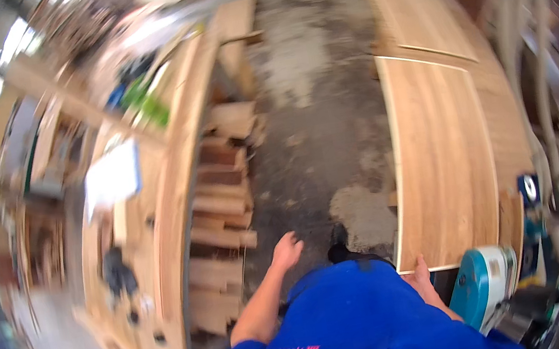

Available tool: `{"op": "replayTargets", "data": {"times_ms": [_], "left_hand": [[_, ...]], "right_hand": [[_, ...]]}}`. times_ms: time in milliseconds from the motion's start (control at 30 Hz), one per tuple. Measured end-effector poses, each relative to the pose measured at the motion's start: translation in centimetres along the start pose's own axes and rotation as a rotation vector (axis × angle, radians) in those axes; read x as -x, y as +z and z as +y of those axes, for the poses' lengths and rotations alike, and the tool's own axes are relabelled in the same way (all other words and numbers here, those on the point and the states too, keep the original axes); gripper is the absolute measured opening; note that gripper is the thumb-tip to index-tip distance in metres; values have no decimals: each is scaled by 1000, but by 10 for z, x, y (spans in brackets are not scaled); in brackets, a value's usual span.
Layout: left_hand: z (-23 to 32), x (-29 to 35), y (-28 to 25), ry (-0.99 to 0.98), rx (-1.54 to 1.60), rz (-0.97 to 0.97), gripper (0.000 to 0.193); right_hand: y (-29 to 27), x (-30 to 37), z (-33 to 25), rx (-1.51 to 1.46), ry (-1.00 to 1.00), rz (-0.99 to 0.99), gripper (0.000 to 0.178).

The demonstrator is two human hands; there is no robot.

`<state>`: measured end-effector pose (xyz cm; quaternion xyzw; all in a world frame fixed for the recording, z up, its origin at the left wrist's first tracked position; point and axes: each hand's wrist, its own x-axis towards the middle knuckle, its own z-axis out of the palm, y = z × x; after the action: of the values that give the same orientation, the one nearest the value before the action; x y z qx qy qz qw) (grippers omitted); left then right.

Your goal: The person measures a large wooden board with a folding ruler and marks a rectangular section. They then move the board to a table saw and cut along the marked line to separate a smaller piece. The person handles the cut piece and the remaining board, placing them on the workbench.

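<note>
My left hand [286, 250] hangs free over the concrete floor, fingers loosely apart, holding nothing; it is nearest the stack of cut wood blocks [222, 205] under the long workbench [171, 184]. My right hand [421, 276] rests at the near edge of a large light wooden panel [442, 163] lying flat on my right. Most of that hand is hidden by my blue shirt [354, 323], so its grip is unclear.
A teal and white power tool [483, 285] stands at the lower right beside the panel. More wooden panels [415, 14] lie further back on the right. The workbench carries paper [111, 175], a dark tool [118, 273] and green items [147, 100]. Bare concrete floor [314, 118] runs between.
</note>
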<state>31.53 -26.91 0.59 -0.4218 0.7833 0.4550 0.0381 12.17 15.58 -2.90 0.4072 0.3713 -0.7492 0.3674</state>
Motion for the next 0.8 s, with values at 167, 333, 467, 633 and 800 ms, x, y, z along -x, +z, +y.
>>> {"op": "replayTargets", "data": {"times_ms": [167,333,467,633,800], "left_hand": [[54,-37,21,-47,-20,-145,61],[133,-102,57,-22,17,-440,69],[175,-176,119,2,179,-500,75],[298,-229,146,-279,632,-701,54],[335,-307,188,-355,966,-932,42]], "right_hand": [[26,15,-1,-32,-86,125,57],[20,-9,12,-47,-115,164,62],[38,11,10,-30,-152,235,62],[48,8,19,-122,-313,336,63],[61,-1,37,-43,-451,528,69]]}}
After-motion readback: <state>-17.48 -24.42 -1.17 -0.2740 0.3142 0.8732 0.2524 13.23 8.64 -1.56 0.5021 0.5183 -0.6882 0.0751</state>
